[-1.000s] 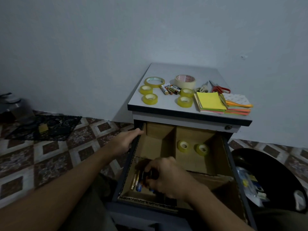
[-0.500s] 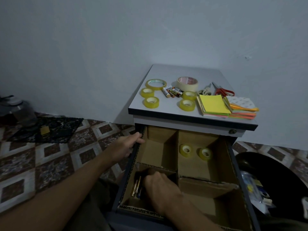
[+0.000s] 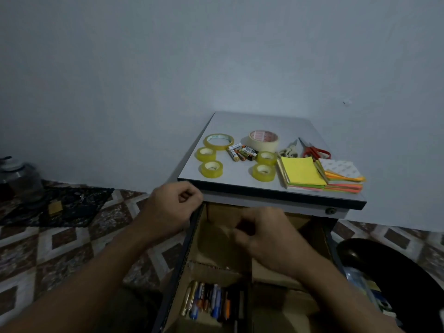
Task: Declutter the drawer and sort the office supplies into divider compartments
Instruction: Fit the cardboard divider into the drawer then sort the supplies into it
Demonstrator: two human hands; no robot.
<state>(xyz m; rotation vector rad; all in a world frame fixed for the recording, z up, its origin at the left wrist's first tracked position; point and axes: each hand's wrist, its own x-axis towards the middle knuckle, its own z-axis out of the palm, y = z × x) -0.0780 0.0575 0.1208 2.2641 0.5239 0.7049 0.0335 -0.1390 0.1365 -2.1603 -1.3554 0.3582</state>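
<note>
Far left: jar (image 3: 21,181) on dark mat (image 3: 72,207), patterned floor tiles.

Left hand (image 3: 171,210), centre-left, forearm coming in from lower left. Fingers curled into a loose fist right at the rear corner of the drawer's (image 3: 189,239) left wall, under the cabinet top (image 3: 240,181). Can't tell whether they grip the wall or anything else.

Pens (image 3: 211,301) lie bunched in the front-left compartment of the cardboard divider (image 3: 216,270), bottom centre, well below both hands, untouched.

Right hand (image 3: 266,239), centre, over the rear compartments, back of hand up, forearm from lower right. Fingers bent, thumb close to forefinger, blurred; can't tell if anything is pinched.

On the cabinet top, above the hands and apart from them: yellow tape rolls (image 3: 212,168), batteries (image 3: 242,152) between the rolls, then sticky notes (image 3: 302,174) stacked at right, red scissors (image 3: 314,151) behind them.
</note>
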